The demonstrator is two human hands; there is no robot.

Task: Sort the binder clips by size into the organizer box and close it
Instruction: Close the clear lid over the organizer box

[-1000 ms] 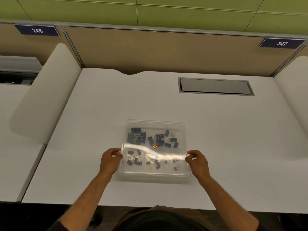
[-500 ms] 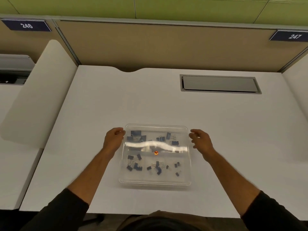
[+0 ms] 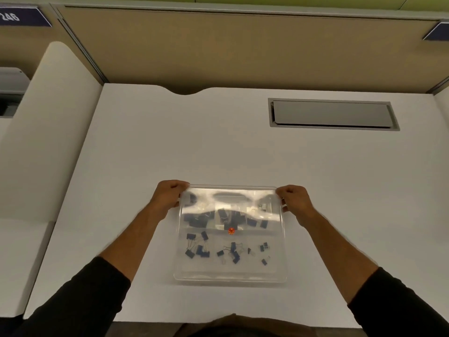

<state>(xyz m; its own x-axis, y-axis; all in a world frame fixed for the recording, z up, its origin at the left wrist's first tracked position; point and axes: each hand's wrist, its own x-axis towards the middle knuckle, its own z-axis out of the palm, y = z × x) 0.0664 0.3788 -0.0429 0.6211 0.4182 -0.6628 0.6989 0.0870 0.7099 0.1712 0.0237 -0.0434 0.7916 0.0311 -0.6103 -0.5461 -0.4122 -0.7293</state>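
A clear plastic organizer box (image 3: 229, 279) lies flat on the white desk in front of me, with its transparent lid over it. Several dark blue binder clips (image 3: 198, 249) show through the lid, larger ones in the far row and smaller ones toward the near right. A small red spot (image 3: 231, 231) sits at the box's middle. My left hand (image 3: 170, 194) is curled on the far left corner of the box. My right hand (image 3: 295, 201) is curled on the far right corner. Glare hides part of the far row.
A grey cable hatch (image 3: 332, 114) is set into the white desk (image 3: 170, 142) at the far right. A tan partition wall (image 3: 243, 49) runs along the back. A white rounded divider panel (image 3: 48, 132) stands at the left, with a neighbouring desk beyond it.
Both hands have moved from the near corners of the box, along its sides, to the far corners and closed on them. The box has stayed in place.
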